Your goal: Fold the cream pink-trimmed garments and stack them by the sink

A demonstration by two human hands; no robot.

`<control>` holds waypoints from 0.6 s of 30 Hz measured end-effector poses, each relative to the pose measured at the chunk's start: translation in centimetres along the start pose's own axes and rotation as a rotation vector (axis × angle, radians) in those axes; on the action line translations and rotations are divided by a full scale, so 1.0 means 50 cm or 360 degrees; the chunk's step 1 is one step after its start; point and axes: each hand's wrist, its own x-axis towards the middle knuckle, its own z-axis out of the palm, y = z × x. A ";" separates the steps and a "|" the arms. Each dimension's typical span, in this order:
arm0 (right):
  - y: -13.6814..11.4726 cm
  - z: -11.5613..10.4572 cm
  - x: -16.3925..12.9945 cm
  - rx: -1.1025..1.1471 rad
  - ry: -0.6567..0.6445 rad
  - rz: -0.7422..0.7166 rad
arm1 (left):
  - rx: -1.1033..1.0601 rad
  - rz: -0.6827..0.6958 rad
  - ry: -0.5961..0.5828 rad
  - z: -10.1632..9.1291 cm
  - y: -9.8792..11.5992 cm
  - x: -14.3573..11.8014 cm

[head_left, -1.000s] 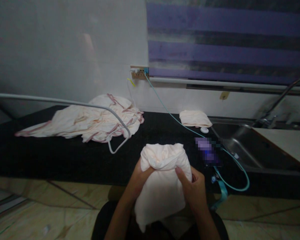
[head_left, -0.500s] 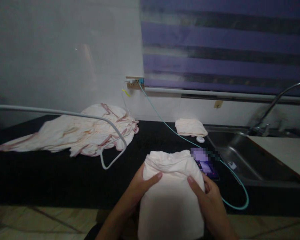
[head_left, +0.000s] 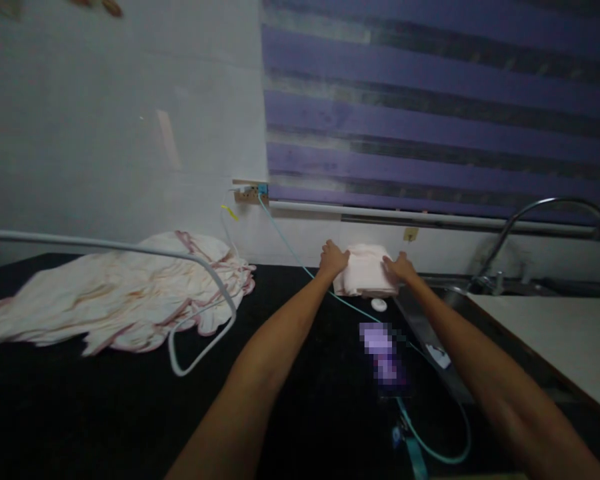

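Both my arms are stretched to the back of the dark counter. My left hand point(head_left: 334, 259) is at the left side of a folded cream garment point(head_left: 367, 267), its thumb on the cloth edge. On the opposite side, my right hand point(head_left: 399, 265) grips the same bundle near its right edge. The bundle lies on top of another folded cloth point(head_left: 339, 288), of which only a corner shows. Just in front is a small round white object point(head_left: 379, 305). A crumpled cream garment with pink trim point(head_left: 140, 293) is spread out on the left.
A white wire frame point(head_left: 200, 257) reaches in from the left. A phone point(head_left: 384, 357), partly pixelated, lies on the counter with a teal cable point(head_left: 300, 260) running to the wall socket point(head_left: 250, 192). At right are a sink point(head_left: 415, 313), a tap point(head_left: 505, 230) and a pale board point(head_left: 540, 340).
The folded garment has moved from close in front of me to the back, onto the other folded cloth. Both hands went with it, and the view has tilted up and right.
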 end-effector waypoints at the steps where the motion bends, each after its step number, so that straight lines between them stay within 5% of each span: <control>1: 0.003 0.023 0.013 -0.0048 -0.0057 -0.0031 | 0.0081 0.0002 0.0009 0.013 -0.013 0.001; 8: 0.013 0.149 0.041 -0.0233 -0.0453 -0.0302 | 0.0354 0.0366 -0.0275 0.039 -0.083 -0.070; 13: 0.017 0.158 0.047 -0.0291 -0.0535 -0.0315 | 0.0382 0.0372 -0.0376 -0.018 -0.111 -0.122; 18: -0.018 0.147 0.009 -0.0220 -0.0371 -0.0352 | 0.0306 0.0174 -0.0448 -0.086 -0.167 -0.173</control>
